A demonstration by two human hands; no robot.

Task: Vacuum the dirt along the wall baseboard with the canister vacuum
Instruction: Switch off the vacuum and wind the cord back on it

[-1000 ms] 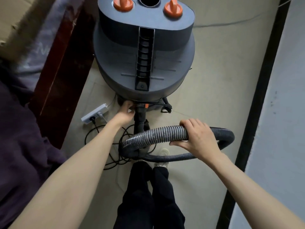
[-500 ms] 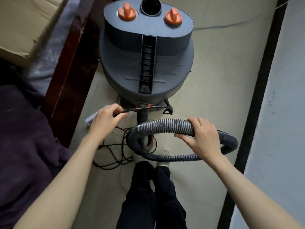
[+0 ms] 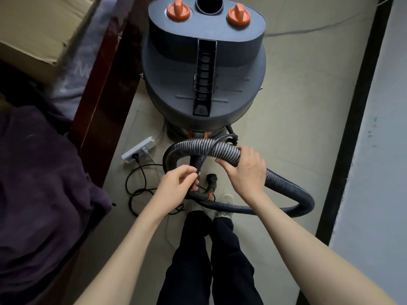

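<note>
A dark grey canister vacuum [image 3: 204,69] with two orange knobs stands on the floor ahead of me. Its ribbed hose [image 3: 198,148] loops in front of the canister and curls round to the right. My right hand [image 3: 244,172] grips the hose near the top of the loop. My left hand [image 3: 178,183] pinches a thin black cord [image 3: 206,157] that crosses over the hose. The black baseboard [image 3: 352,128] runs along the white wall on the right.
A white power strip [image 3: 138,151] with a plugged-in black cable [image 3: 136,188] lies left of the vacuum. A dark wooden bed frame [image 3: 105,91], purple bedding and a cardboard box fill the left side. My legs and shoes are below the hose.
My left hand has drawn the black cord back toward me and up over the hose loop. The hose has lifted slightly. My right hand keeps its grip on the hose.
</note>
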